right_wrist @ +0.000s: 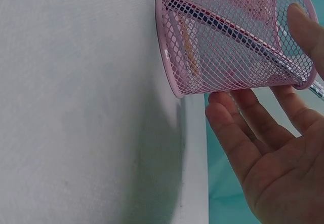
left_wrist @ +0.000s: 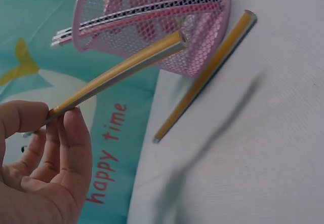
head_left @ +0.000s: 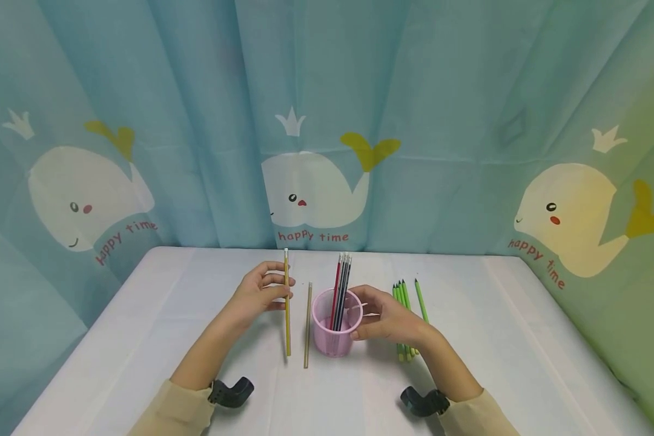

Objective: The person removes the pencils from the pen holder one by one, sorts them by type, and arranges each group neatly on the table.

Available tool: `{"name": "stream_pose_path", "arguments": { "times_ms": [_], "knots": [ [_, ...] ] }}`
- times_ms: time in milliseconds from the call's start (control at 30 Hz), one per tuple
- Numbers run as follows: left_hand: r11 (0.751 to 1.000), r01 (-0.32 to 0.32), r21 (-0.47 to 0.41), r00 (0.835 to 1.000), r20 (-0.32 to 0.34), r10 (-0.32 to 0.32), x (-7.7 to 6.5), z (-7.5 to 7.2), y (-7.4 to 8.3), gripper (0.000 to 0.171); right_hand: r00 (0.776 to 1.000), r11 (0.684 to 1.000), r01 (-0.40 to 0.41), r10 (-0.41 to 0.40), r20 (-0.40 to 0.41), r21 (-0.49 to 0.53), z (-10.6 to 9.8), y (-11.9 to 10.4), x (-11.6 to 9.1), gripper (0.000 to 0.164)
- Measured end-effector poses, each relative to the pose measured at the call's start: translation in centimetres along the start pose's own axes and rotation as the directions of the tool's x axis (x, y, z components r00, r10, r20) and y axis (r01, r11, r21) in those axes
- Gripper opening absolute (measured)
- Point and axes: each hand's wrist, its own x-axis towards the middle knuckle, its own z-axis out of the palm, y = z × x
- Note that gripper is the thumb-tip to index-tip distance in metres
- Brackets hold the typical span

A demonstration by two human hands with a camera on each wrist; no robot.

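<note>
Between thumb and fingertips, my left hand [head_left: 261, 293] pinches a yellow pencil [head_left: 287, 330] near its upper end, raised off the table and almost upright in the head view. A second yellow pencil [head_left: 307, 333] lies on the table between that hand and a pink mesh pen cup [head_left: 332, 345]. My right hand [head_left: 387, 318] holds the cup from its right side, thumb in front at the rim and fingers against the mesh behind. Inside the cup lean a red pencil [head_left: 335, 287] and several dark striped pencils [head_left: 344, 297]. In the left wrist view, the pinched pencil's lower end [left_wrist: 172, 44] overlaps the cup's mesh.
Several green pencils [head_left: 402, 303] lie bunched on the table right of the right hand, partly hidden by it, with one more green pencil [head_left: 421, 300] slightly apart. A pale table [head_left: 207, 284] ends at a blue-green whale-print curtain [head_left: 441, 121].
</note>
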Motion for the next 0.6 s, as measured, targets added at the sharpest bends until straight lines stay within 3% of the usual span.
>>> {"name": "stream_pose_path", "arguments": {
  "times_ms": [600],
  "knots": [
    [0.992, 0.124, 0.013, 0.990, 0.069, -0.124, 0.5, 0.1, -2.3, 0.047, 1.000, 1.000, -0.014, 0.014, -0.006, 0.000, 0.1, -0.2, 0.1, 0.069]
  ]
}}
